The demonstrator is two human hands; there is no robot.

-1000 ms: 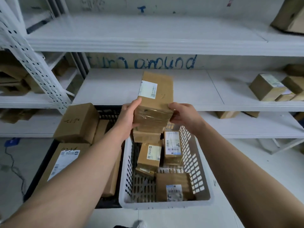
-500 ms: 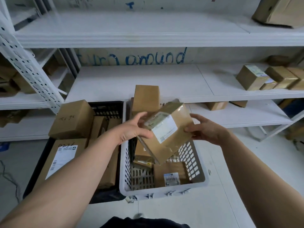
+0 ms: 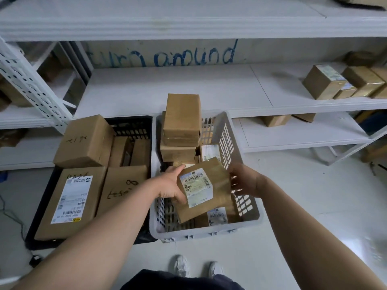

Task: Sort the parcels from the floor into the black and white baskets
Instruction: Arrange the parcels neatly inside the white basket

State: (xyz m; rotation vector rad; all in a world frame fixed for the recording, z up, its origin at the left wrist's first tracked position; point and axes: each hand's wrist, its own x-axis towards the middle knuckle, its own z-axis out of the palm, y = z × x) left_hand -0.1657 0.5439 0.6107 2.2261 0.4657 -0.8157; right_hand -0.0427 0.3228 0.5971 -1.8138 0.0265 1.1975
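A brown parcel with a white barcode label [image 3: 201, 191] is tilted over the front half of the white basket [image 3: 209, 232]. My left hand [image 3: 171, 185] grips its left edge. My right hand [image 3: 246, 181] presses spread fingers against its right edge. Inside the white basket lie several brown parcels, with a tall stacked one [image 3: 181, 119] at the back. The black basket [image 3: 130, 127] stands to the left, touching the white one. It holds a big box [image 3: 83, 141], a flat labelled parcel [image 3: 71, 203] and one with handwriting [image 3: 123, 189].
White metal shelving [image 3: 188, 88] runs behind both baskets, with a perforated post [image 3: 31, 84] at left. More parcels [image 3: 323, 82] sit on the right of the shelf. My shoes [image 3: 182, 266] stand on the pale floor just before the white basket. A cable [image 3: 12, 216] lies at left.
The parcel held upright above the white basket has been tipped over and lowered towards the basket's front. Both hands came down with it, and the view has tilted down.
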